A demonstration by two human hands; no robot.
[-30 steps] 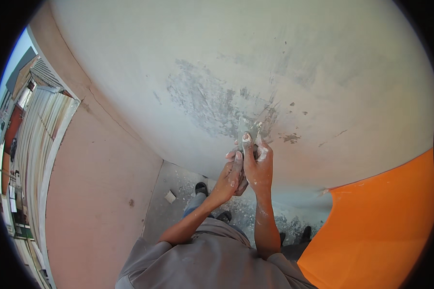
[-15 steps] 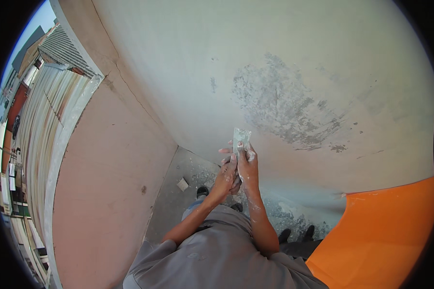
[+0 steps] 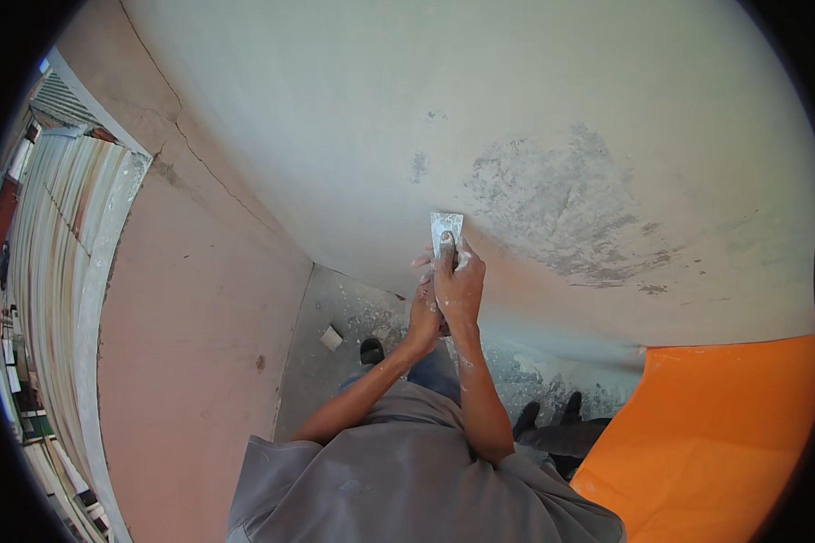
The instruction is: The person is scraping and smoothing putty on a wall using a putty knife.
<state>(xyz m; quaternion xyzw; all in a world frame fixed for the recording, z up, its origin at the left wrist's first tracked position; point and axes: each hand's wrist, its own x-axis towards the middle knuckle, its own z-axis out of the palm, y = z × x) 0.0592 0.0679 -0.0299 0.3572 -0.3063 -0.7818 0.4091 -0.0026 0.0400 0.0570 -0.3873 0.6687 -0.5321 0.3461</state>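
My right hand (image 3: 460, 288) is closed on a putty knife (image 3: 446, 223), its thumb pressed along the blade. The blade points up toward the wall, and pale filler smears it and my fingers. Close against the right hand, on its left side, is my left hand (image 3: 424, 312). Its fingers look curled in, but they are mostly hidden behind the right hand, and what they hold is out of sight. Past the knife, a rough grey patch (image 3: 561, 204) marks the pale wall (image 3: 353, 136).
A pinkish side wall (image 3: 199, 317) with a long crack stands at left, with stacked sheets (image 3: 59, 226) beyond its edge. An orange sheet (image 3: 715, 425) hangs at right. Another person's dark shoes (image 3: 548, 412) show on the splattered floor (image 3: 507, 362), and a small pale scrap (image 3: 331, 338) lies left.
Both hands have shifted slightly up in view, and the knife blade shows flatter and a little further left. The wall patch appears further right as the view has turned.
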